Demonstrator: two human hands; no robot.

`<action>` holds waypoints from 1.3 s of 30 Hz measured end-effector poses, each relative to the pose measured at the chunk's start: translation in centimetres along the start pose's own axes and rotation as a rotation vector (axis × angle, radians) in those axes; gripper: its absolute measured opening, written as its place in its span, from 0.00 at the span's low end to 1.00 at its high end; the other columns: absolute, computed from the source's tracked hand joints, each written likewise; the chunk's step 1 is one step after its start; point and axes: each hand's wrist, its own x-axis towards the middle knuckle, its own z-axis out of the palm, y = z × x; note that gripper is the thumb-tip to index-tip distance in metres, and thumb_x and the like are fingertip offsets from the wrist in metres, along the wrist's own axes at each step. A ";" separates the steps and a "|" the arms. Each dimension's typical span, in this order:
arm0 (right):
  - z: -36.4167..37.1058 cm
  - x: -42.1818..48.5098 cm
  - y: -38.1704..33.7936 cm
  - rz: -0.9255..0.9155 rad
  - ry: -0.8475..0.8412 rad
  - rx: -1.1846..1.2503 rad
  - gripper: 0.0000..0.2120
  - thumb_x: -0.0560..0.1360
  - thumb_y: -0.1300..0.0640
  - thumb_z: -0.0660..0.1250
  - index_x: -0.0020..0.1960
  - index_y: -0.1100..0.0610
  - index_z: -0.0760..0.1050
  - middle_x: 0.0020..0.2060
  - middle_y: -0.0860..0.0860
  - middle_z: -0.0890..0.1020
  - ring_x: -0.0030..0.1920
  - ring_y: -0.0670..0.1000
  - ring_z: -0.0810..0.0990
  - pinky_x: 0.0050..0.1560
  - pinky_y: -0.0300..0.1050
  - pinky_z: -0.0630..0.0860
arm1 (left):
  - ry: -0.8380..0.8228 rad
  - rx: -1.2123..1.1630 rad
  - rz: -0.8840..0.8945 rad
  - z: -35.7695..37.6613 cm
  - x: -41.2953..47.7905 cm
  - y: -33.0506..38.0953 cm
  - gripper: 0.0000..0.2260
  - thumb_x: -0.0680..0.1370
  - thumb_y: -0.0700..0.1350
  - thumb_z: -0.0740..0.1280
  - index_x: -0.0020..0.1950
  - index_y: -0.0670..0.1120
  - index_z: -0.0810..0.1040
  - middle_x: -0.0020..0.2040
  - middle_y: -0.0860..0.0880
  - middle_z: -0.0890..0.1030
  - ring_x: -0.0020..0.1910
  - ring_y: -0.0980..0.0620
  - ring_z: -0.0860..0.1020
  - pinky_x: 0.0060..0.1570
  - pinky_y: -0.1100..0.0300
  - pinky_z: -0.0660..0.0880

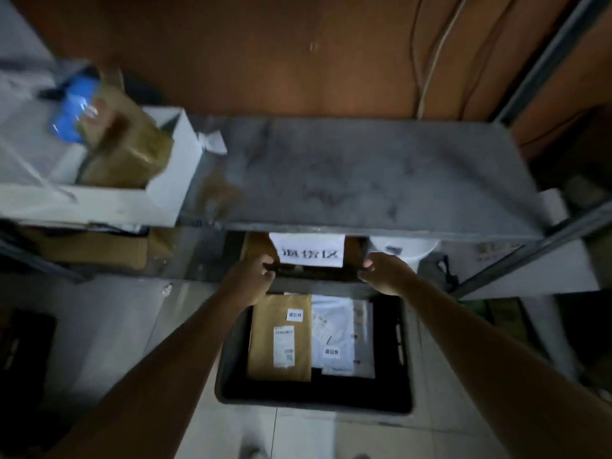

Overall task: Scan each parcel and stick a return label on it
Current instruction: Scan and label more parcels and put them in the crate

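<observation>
Two kinds of parcel lie flat in a black plastic crate (397, 342) on the pale tiled floor (298, 435), nearer to me than either hand. A brown kraft envelope (265, 342) sits below the left hand (253, 273), and glossy white bags (341, 326) below the right hand (385, 273). The envelope and the top bag each carry a small white label (294, 315) with dark characters, and the envelope also has a long printed slip (284, 347). I see both hands gripping a brown cardboard box (260, 248), fingers curled over its near edge, though blur hides the exact hold. Between the hands a white paper sign (309, 251) hangs on the box. Above them runs a flat, grey, scuffed shelf (364, 173). Far out beyond the left hand, a white carton (172, 180) holds a tape-wrapped brown parcel (126, 154). Behind everything is a rust-brown wall (231, 44) with cables (437, 54).
</observation>
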 end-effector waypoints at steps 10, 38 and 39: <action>-26.4 -19.8 2.0 0.098 0.313 0.021 0.21 0.78 0.45 0.66 0.66 0.57 0.73 0.63 0.57 0.77 0.61 0.59 0.77 0.56 0.46 0.72 | -0.001 0.325 0.427 -16.5 -8.1 27.1 0.17 0.79 0.51 0.65 0.67 0.49 0.73 0.67 0.45 0.76 0.61 0.46 0.76 0.60 0.55 0.73; -19.8 -80.5 33.3 0.828 0.765 0.268 0.16 0.76 0.46 0.66 0.60 0.51 0.79 0.58 0.50 0.82 0.56 0.54 0.80 0.49 0.43 0.72 | -0.359 0.477 1.230 11.9 -52.6 63.5 0.16 0.78 0.52 0.67 0.65 0.51 0.75 0.62 0.48 0.79 0.60 0.47 0.76 0.59 0.57 0.73; -19.6 -81.3 34.7 0.825 0.759 0.267 0.16 0.76 0.46 0.65 0.60 0.52 0.79 0.57 0.51 0.82 0.55 0.54 0.80 0.49 0.44 0.72 | -0.355 0.475 1.229 12.8 -53.8 64.0 0.16 0.78 0.53 0.67 0.65 0.51 0.75 0.62 0.48 0.78 0.60 0.47 0.76 0.58 0.57 0.73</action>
